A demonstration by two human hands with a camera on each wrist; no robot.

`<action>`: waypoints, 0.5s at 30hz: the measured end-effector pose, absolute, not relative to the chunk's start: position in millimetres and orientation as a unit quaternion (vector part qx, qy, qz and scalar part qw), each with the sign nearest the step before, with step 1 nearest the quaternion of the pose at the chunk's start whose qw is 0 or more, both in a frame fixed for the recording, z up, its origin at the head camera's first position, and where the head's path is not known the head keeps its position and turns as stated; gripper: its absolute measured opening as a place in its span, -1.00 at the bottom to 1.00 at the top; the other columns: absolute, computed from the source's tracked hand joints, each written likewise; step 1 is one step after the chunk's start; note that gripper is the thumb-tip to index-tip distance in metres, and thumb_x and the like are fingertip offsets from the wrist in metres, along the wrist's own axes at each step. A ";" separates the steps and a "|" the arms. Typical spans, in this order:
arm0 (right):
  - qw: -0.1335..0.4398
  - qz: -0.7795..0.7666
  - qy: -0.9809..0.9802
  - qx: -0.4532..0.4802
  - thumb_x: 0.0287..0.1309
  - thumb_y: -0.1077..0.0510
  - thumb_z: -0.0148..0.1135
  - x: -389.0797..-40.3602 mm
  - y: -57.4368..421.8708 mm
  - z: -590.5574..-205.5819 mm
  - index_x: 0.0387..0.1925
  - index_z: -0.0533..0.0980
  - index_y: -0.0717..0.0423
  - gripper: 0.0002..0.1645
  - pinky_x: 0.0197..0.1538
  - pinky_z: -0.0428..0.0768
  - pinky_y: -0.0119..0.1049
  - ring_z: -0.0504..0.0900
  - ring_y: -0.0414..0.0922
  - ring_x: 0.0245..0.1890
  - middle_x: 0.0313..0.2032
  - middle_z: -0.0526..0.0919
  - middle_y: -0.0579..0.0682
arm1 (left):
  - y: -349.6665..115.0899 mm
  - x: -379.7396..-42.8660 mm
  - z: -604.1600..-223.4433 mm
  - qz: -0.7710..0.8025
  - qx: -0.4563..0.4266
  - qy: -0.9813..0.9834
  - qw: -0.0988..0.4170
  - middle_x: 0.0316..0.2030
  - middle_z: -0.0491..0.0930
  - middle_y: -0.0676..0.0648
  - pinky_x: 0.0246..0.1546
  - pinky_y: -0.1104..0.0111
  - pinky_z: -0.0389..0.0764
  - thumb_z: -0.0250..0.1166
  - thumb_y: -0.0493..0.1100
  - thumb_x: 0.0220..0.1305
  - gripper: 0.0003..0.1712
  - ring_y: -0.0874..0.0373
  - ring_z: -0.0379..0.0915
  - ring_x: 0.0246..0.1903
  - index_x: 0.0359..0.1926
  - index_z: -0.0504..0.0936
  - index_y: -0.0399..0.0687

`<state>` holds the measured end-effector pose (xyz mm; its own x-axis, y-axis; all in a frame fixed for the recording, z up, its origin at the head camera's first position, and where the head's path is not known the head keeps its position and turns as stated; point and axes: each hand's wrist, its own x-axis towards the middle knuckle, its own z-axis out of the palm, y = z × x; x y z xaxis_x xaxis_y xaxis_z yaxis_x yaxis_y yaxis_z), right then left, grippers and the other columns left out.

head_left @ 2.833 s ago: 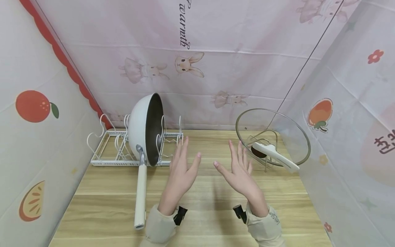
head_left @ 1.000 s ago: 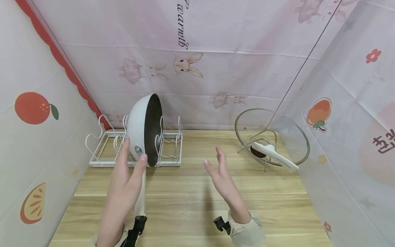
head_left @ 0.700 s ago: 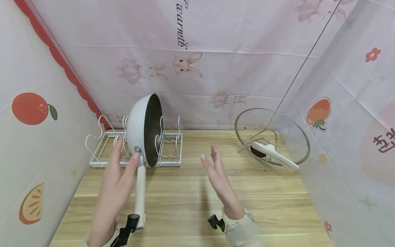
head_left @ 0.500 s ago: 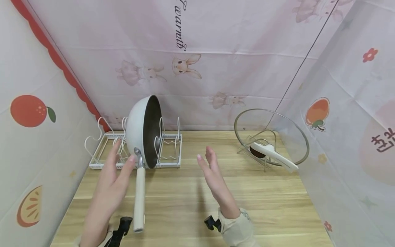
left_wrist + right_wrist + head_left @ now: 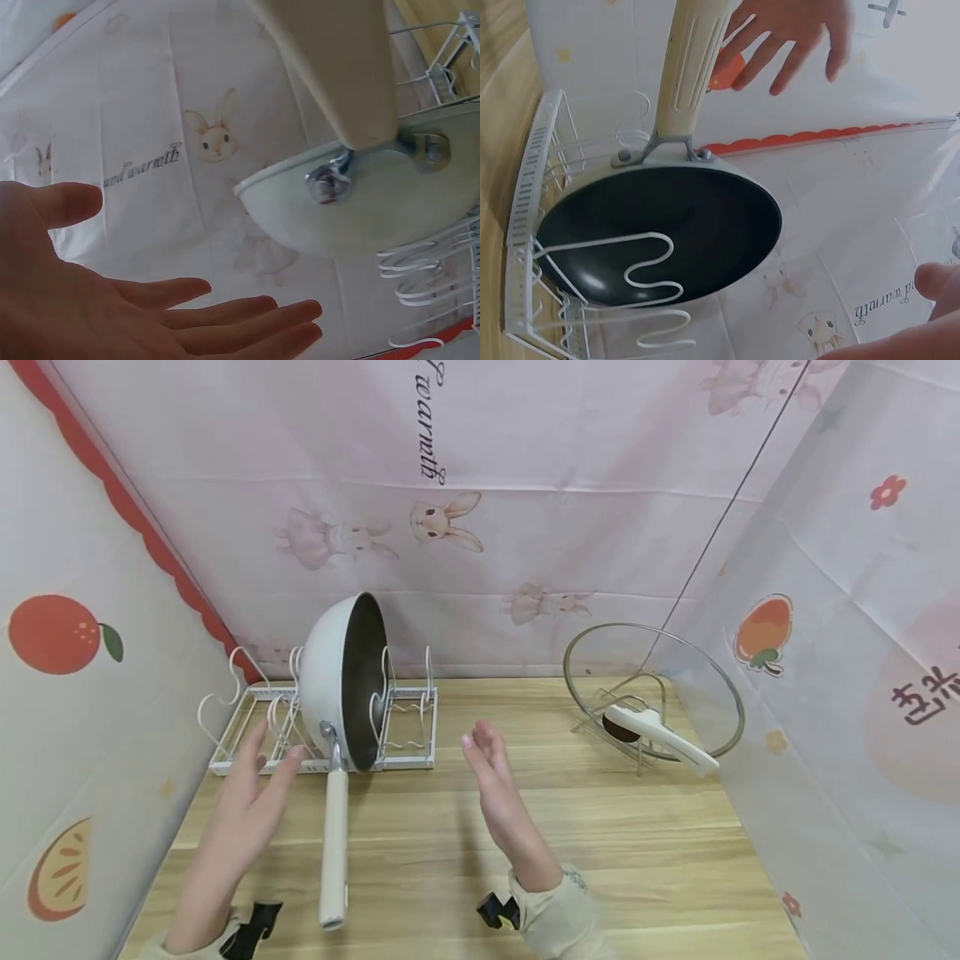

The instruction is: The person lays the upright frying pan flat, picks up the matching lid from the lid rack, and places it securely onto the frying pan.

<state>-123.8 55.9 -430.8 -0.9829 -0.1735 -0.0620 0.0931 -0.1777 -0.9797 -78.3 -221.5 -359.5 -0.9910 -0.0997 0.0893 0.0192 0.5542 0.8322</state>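
Pan is looking smooth, glossy inside; rack is looking metal, lid glassy; surface is showing wood grain.

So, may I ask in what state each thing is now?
White wire rack, standing on light wooden table
White round wok with dark interior, on edge in the rack, unheld
Round clear glass lid with white handle, tilted on thin metal wire stand
Left hand, fingers extended, holding nothing
Right hand, holding nothing

A pale pink, rabbit-printed cloth backs the wood-grain table, between white fruit-patterned side walls.
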 end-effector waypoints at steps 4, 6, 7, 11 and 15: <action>0.096 -0.784 0.613 -0.024 0.45 -0.15 -0.02 -121.5 47.4 -431.5 0.46 0.00 0.19 -0.21 0.47 -0.26 0.25 -0.14 0.16 0.51 0.48 -0.02 0.18 | -232.6 -82.5 -370.5 -0.476 0.037 -0.878 0.049 0.45 -0.06 -0.51 0.21 -0.38 0.19 -0.02 0.06 0.54 -0.17 -0.59 0.05 0.29 0.55 -0.16 -0.25; 0.100 -0.792 0.602 -0.020 0.44 -0.14 -0.02 -120.3 42.4 -431.9 0.45 0.02 0.20 -0.22 0.46 -0.29 0.26 -0.15 0.16 0.51 0.47 -0.01 0.18 | -236.6 -84.5 -375.0 -0.472 0.048 -0.880 0.039 0.43 0.00 -0.52 0.18 -0.36 0.24 -0.04 0.09 0.54 -0.18 -0.56 0.10 0.28 0.54 -0.13 -0.28; 0.101 -0.796 0.597 -0.021 0.44 -0.12 -0.02 -119.6 39.6 -432.1 0.44 0.02 0.22 -0.23 0.46 -0.31 0.28 -0.16 0.17 0.51 0.47 -0.01 0.19 | -238.2 -85.5 -377.2 -0.469 0.053 -0.881 0.031 0.42 0.02 -0.53 0.18 -0.36 0.26 -0.06 0.11 0.54 -0.18 -0.55 0.11 0.27 0.53 -0.12 -0.30; 0.115 -0.806 0.580 -0.016 0.43 -0.09 0.01 -116.1 27.8 -433.1 0.43 0.01 0.29 -0.20 0.43 -0.37 0.30 -0.20 0.19 0.50 0.46 -0.01 0.23 | -241.6 -90.0 -386.3 -0.479 0.072 -0.875 0.004 0.39 0.09 -0.52 0.23 -0.32 0.23 -0.10 0.15 0.55 -0.17 -0.50 0.11 0.30 0.51 -0.07 -0.36; 0.133 -0.824 0.551 -0.008 0.42 -0.07 0.02 -113.5 15.9 -433.4 0.38 0.06 0.34 -0.24 0.42 -0.42 0.30 -0.15 0.21 0.48 0.40 0.06 0.27 | -242.1 -94.9 -396.8 -0.501 0.086 -0.861 -0.020 0.38 0.14 -0.50 0.29 -0.25 0.19 -0.12 0.16 0.55 -0.18 -0.42 0.11 0.33 0.49 -0.04 -0.40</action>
